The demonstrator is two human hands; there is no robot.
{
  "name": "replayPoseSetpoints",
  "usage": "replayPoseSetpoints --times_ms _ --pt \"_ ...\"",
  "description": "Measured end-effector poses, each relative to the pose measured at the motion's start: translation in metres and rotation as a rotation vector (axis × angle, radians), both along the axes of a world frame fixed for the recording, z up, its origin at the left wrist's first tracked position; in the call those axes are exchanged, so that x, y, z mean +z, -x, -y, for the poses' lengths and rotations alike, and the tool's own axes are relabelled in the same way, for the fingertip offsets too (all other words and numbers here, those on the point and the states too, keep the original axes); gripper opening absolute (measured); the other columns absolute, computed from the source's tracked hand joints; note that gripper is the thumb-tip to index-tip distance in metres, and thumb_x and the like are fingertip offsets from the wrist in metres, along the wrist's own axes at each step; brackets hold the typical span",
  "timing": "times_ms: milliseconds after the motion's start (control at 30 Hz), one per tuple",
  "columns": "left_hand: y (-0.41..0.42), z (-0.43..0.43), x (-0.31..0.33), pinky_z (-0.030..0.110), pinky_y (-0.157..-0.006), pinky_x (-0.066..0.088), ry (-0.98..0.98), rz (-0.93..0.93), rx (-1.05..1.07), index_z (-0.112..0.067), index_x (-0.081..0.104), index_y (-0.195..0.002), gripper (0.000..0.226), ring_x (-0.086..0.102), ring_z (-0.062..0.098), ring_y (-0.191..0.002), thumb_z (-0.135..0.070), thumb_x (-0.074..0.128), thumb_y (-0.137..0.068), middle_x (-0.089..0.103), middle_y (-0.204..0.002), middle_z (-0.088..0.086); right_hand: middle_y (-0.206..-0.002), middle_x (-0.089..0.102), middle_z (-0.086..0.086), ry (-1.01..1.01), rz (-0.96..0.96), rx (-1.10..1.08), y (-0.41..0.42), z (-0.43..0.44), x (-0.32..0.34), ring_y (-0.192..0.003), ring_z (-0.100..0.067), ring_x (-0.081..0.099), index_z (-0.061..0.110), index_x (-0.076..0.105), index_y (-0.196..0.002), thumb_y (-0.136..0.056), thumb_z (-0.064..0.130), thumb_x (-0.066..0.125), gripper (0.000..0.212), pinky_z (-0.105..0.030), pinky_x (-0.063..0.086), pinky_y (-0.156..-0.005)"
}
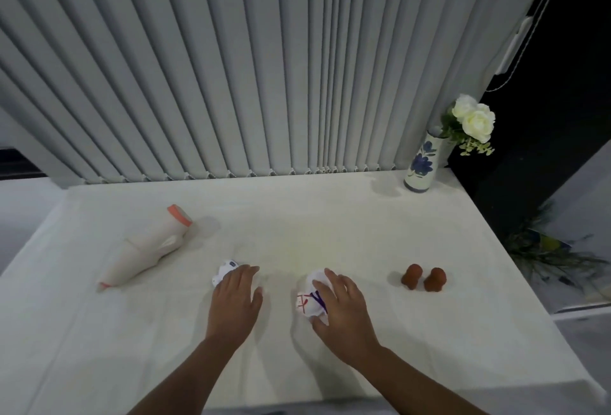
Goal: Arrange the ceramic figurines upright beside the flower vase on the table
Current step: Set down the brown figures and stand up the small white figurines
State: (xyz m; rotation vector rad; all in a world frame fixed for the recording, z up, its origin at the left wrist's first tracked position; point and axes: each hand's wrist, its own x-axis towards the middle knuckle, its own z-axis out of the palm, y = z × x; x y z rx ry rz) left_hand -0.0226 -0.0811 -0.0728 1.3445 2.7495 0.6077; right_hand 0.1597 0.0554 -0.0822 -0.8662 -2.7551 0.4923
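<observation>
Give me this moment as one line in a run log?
left hand: on small white figurine | right hand: on painted white figurine | cream figurine: lying | brown pair: untouched | vase: far right

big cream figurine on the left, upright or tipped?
Tipped. The cream figurine lies lengthwise on the table, orange-rimmed base pointing back toward the blinds.

My head camera is looking forward and down from close above the table, facing the vertical blinds; no second view is sharing the scene.
</observation>
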Motion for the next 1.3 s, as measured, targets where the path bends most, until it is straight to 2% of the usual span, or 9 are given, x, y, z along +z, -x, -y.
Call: replayPoseSetpoints --times_ms 300,400,533,633,733,867,1000,1100,1300 --pt "0.047 0.047 -0.020 0.040 -0.089 0.050 0.061 0.024 -0.013 -0.022 0.052 -0.120 0.050 0.059 0.030 -0.110 -0.025 0.069 -0.074 0.058 -0.128 0.007 -0.139 0.052 -0.010 -0.094 0.107 -0.118 0.036 0.031 -0.026 -0.128 -0.033 0.032 0.019 0.052 -0.128 -0.067 0.046 0.071 0.069 -0.053 0.015 -0.108" --pt "0.060 0.048 -0.022 0.041 -0.093 0.049 0.067 0.037 -0.072 -0.024 0.050 -0.123 0.056 0.057 0.029 -0.114 -0.024 0.073 -0.073 0.056 -0.133 0.007 -0.137 0.054 -0.009 -0.123 0.128 -0.143 0.042 0.027 -0.027 -0.128 -0.035 0.041 0.018 0.057 -0.121 -0.073 0.042 0.060 0.054 -0.054 0.017 -0.108" --pt "0.077 0.041 -0.030 0.043 -0.096 0.048 0.108 0.021 -0.122 -0.025 0.044 -0.125 0.049 0.057 0.032 -0.117 -0.034 0.056 -0.078 0.055 -0.134 0.014 -0.137 0.054 -0.009 -0.142 0.156 -0.185 0.046 0.019 -0.025 -0.127 -0.036 0.044 0.021 0.055 -0.121 -0.077 0.045 0.043 0.051 -0.054 0.023 -0.109" --pt "0.080 0.034 -0.034 0.049 -0.095 0.048 0.136 0.063 -0.126 -0.029 0.041 -0.124 0.045 0.059 0.034 -0.117 -0.039 0.046 -0.080 0.054 -0.135 0.018 -0.137 0.054 -0.008 -0.145 0.179 -0.183 0.045 0.015 -0.025 -0.126 -0.037 0.046 0.024 0.056 -0.120 -0.077 0.047 0.047 0.050 -0.057 0.033 -0.108" --pt "0.082 0.026 -0.031 0.050 -0.098 0.044 0.140 0.085 -0.122 -0.032 0.042 -0.124 0.052 0.060 0.036 -0.114 -0.027 0.065 -0.079 0.049 -0.141 0.017 -0.137 0.054 -0.008 -0.145 0.205 -0.181 0.047 0.014 -0.026 -0.125 -0.038 0.046 0.028 0.060 -0.111 -0.073 0.046 0.061 0.043 -0.059 0.032 -0.107" --pt "0.088 0.017 -0.030 0.047 -0.081 0.054 0.150 0.067 -0.160 -0.031 0.049 -0.115 0.063 0.066 0.038 -0.095 -0.016 0.079 -0.062 0.060 -0.128 0.018 -0.134 0.057 -0.008 -0.136 0.245 -0.180 0.049 0.011 -0.022 -0.122 -0.038 0.049 0.029 0.064 -0.106 -0.066 0.047 0.074 0.045 -0.061 0.036 -0.104" --pt "0.090 0.008 -0.026 0.045 -0.072 0.056 0.168 0.025 -0.163 -0.033 0.052 -0.113 0.042 0.066 0.037 -0.090 -0.030 0.058 -0.071 0.064 -0.122 0.016 -0.131 0.060 -0.008 -0.147 0.259 -0.184 0.053 0.005 -0.014 -0.118 -0.038 0.054 0.030 0.066 -0.102 -0.068 0.052 0.072 0.041 -0.062 0.040 -0.100" --pt "0.090 0.004 -0.026 0.043 -0.070 0.057 0.122 0.031 -0.151 -0.032 0.047 -0.112 0.042 0.068 0.037 -0.085 -0.040 0.038 -0.072 0.066 -0.118 0.016 -0.130 0.061 -0.005 -0.142 0.264 -0.212 0.055 0.001 -0.009 -0.117 -0.036 0.056 0.034 0.065 -0.102 -0.076 0.059 0.051 0.038 -0.060 0.040 -0.100" --pt "0.093 0.000 -0.030 0.041 -0.067 0.057 0.088 0.053 -0.100 -0.024 0.048 -0.111 0.043 0.069 0.034 -0.082 -0.047 0.038 -0.075 0.066 -0.119 0.015 -0.127 0.063 0.000 -0.083 0.286 -0.209 0.056 -0.013 0.002 -0.115 -0.032 0.058 0.036 0.063 -0.106 -0.081 0.063 0.037 0.046 -0.057 0.042 -0.099"
